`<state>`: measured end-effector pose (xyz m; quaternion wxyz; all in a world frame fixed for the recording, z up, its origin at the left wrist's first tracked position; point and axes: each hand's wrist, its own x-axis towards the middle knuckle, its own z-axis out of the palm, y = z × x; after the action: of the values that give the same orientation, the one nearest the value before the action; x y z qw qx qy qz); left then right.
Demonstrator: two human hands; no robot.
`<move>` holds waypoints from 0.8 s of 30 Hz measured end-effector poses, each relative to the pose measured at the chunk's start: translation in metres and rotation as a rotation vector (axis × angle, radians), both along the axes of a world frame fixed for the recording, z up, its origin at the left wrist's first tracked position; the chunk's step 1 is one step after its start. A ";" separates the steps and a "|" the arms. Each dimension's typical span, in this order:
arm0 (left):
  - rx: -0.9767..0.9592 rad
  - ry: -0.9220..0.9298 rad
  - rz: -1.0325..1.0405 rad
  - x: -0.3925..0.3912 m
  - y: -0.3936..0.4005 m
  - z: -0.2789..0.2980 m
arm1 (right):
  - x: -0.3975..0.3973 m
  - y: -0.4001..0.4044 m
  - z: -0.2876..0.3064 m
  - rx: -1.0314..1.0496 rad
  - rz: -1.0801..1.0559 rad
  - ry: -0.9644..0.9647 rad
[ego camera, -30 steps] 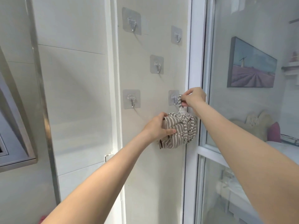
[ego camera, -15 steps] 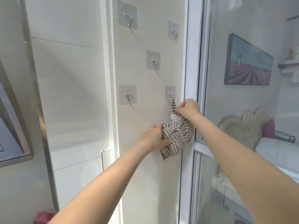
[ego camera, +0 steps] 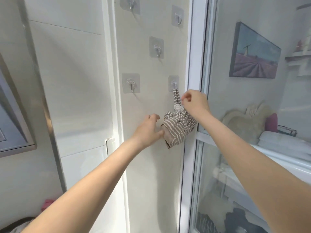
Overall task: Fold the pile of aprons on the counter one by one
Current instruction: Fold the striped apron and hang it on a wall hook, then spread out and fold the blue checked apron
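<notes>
A folded brown-and-white striped apron (ego camera: 178, 128) hangs as a small bundle by its strap from the lower right wall hook (ego camera: 174, 84). My left hand (ego camera: 149, 130) is just left of the bundle with fingers spread, its thumb near the cloth but not gripping it. My right hand (ego camera: 194, 102) hovers to the right of the strap, fingers loosely curled and holding nothing. The pile of aprons and the counter are out of view.
Several other clear adhesive hooks (ego camera: 131, 83) dot the beige wall panel. A white door frame (ego camera: 193, 64) and glass pane (ego camera: 252, 115) stand at the right, with a bedroom behind. A metal-framed panel (ego camera: 15, 132) sits at the left.
Both hands have let go of the apron: the right released the strap once it was on the hook, the left opened and drew back. The bundle now hangs by itself.
</notes>
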<state>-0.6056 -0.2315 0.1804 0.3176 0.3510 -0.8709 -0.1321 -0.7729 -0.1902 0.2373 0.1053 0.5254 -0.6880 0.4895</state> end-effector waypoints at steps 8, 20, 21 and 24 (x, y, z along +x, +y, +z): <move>0.059 0.025 0.070 0.154 0.047 -0.064 | 0.194 0.011 -0.065 0.382 0.609 0.302; 0.495 -0.413 0.416 0.484 0.159 -0.237 | 0.461 0.042 -0.290 1.089 0.859 0.469; 0.523 -0.415 0.413 0.500 0.167 -0.244 | 0.469 0.046 -0.307 1.187 0.852 0.449; 0.577 -0.378 0.423 0.540 0.188 -0.255 | 0.483 0.065 -0.331 1.391 0.810 0.297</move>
<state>-0.0659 -0.0434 -0.0745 0.0607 0.6152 -0.7498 -0.2360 -0.2898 -0.1253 -0.0940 -0.3396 0.7379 -0.5700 -0.1238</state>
